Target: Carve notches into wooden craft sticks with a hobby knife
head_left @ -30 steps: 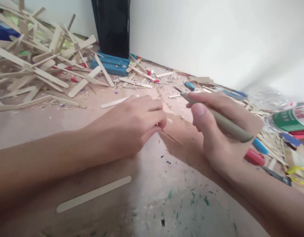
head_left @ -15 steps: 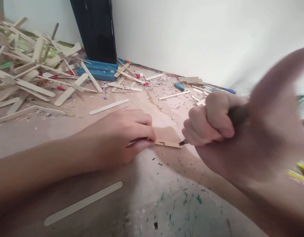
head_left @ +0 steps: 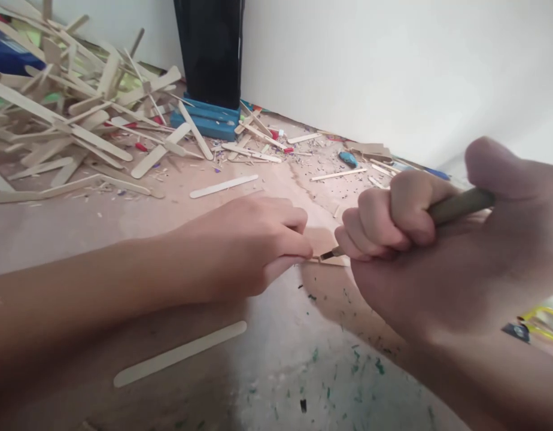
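Observation:
My left hand (head_left: 267,242) is closed, pinching a wooden craft stick (head_left: 337,261) down on the tabletop, with the stick's right part sticking out past the fingertips. My right hand (head_left: 393,221) wraps round a small chisel-like carving tool (head_left: 462,206) with a dark round handle; its narrow metal tip touches the stick close to my left fingertips. The thumb of that hand lies over the handle's upper end. A loose craft stick (head_left: 180,354) rests on the table below my left forearm, and another stick (head_left: 223,186) lies beyond my left hand.
A large heap of craft sticks (head_left: 101,137) fills the back left. A phone-like black slab (head_left: 209,54) stands upright in a blue holder (head_left: 207,117) by the white wall (head_left: 370,66). Wood shavings and a blue lump (head_left: 348,158) lie near the wall. Something yellow (head_left: 543,320) is at the right.
The tool's tip has moved left along the craft stick, from near its right end to beside my left fingertips. My right thumb has come down onto the handle. The view has shifted slightly.

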A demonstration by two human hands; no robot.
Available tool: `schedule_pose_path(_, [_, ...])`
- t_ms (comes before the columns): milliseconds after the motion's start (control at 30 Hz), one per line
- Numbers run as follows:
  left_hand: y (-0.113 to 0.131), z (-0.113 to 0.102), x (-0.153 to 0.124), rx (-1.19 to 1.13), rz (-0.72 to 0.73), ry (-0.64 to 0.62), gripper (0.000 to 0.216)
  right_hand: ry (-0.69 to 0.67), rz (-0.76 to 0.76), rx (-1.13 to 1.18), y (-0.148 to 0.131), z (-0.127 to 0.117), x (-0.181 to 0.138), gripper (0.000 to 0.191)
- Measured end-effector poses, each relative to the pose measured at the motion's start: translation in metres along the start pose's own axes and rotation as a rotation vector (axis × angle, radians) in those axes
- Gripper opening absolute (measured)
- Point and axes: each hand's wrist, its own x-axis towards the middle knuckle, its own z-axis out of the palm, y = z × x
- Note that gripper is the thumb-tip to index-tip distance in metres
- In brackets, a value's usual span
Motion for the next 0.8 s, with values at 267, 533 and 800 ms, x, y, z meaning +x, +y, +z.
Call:
schedule_pose_path(267, [0.0, 0.001, -0.001, 0.01, 0.018, 0.02, 0.04, 0.046, -0.131, 0.003, 0.015, -0.001, 0.003, 0.053])
schedule_pose_path(533, [0.001, 0.0, 0.001, 0.048, 0.002, -0.007, 0.037, -0.174, -0.186, -0.04, 0.021, -0.027, 0.013, 0.053])
schedule_pose_path(800, [0.001, -0.001, 0.002, 0.031, 0.016, 0.006, 0.04, 0.195, -0.187, 0.055, 0.012, 0.016, -0.002, 0.058])
